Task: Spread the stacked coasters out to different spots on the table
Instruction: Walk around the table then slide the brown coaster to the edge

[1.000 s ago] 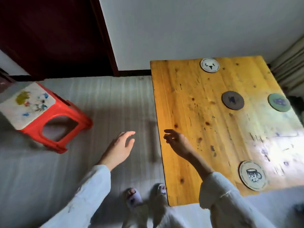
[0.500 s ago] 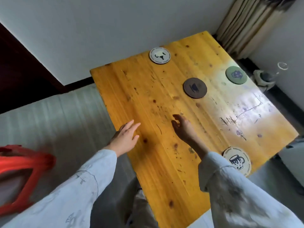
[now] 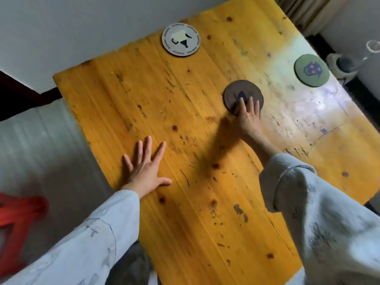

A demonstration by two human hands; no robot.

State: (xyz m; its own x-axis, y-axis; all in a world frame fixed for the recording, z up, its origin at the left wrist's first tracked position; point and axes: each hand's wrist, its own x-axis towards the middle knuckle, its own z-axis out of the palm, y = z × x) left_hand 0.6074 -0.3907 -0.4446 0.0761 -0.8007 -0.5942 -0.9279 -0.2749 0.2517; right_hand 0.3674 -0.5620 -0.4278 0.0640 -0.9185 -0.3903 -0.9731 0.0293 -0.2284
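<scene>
Three round coasters lie apart on the wooden table [image 3: 185, 140]. A white coaster [image 3: 181, 39] sits near the far edge, a green coaster [image 3: 311, 70] near the right edge, and a dark brown coaster [image 3: 243, 95] in the middle. My right hand [image 3: 247, 117] rests its fingertips on the near edge of the brown coaster, fingers extended. My left hand [image 3: 145, 168] lies flat on the table near the left edge, fingers spread, holding nothing. My right sleeve hides the table's near right part.
A red stool [image 3: 18, 223] stands on the floor at the lower left. A curtain [image 3: 304, 11] hangs beyond the table's far right corner, with a small grey object [image 3: 341, 64] on the floor beside it. The white wall runs along the far edge.
My right hand has reached forward onto the brown coaster. My left hand has come down flat on the table. The view has moved closer over the table.
</scene>
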